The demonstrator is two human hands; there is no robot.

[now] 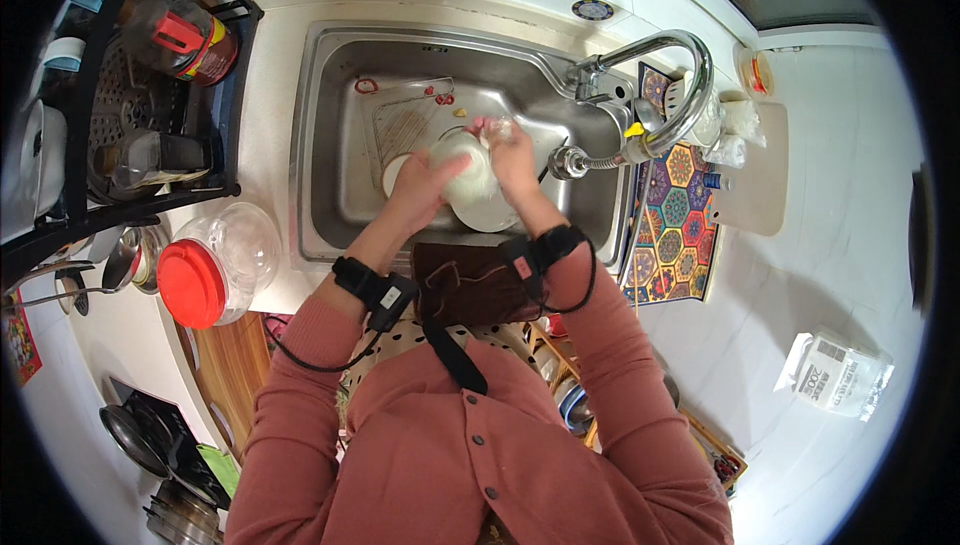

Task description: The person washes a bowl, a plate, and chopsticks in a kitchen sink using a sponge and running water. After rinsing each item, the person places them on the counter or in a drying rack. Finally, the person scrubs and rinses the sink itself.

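Note:
Over a stainless steel sink (pixel 330 132), my left hand (pixel 421 183) grips a pale, rounded bowl (pixel 469 177), thumb across its surface. My right hand (pixel 510 151) is at the bowl's upper right, its fingers curled around a whitish, foamy-looking thing (pixel 496 129) that may be a cloth or sponge. Beneath the bowl lies a white plate (pixel 489 216) in the basin. Part of another light round dish (pixel 391 176) shows behind my left hand. A wire rack (pixel 409 121) rests on the sink bottom, with small red bits beside it.
A curved chrome faucet (pixel 701 68) arches at the right, its spray head (pixel 568 163) over the basin. Left of the sink stand a red-lidded clear jar (pixel 251 260) and a black shelf rack (pixel 244 106). A patterned mat (pixel 675 222) and a beige cutting board (pixel 757 192) lie to the right.

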